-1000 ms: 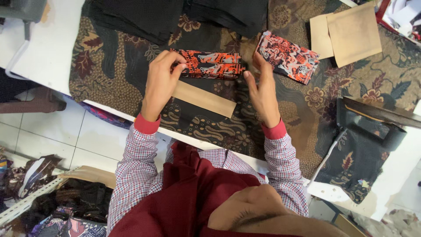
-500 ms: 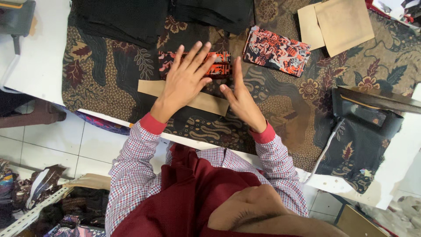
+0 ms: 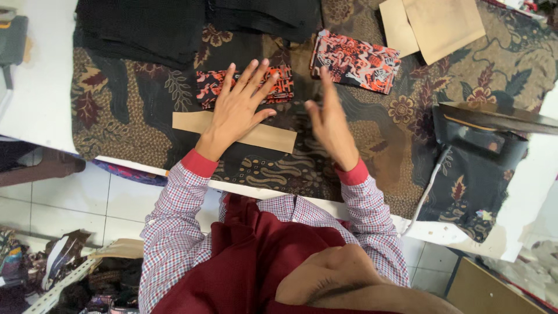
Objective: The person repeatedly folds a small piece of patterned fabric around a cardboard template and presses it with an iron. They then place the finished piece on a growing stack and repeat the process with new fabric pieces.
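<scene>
My left hand lies flat, fingers spread, pressing on a folded red-and-black patterned cloth and partly over a tan cardboard strip in front of it. My right hand is lifted on edge just right of the cloth, fingers straight and apart, holding nothing. A second folded red patterned cloth lies further back to the right. Everything rests on a dark batik-covered table.
Stacks of black fabric sit at the back. Tan cardboard sheets lie at the back right. A dark iron with a white cord stands at the right. White table edge at left; tiled floor below.
My left hand stayed pressed on the folded cloth. My right hand lifted off the cloth and moved slightly right, now upright on edge.
</scene>
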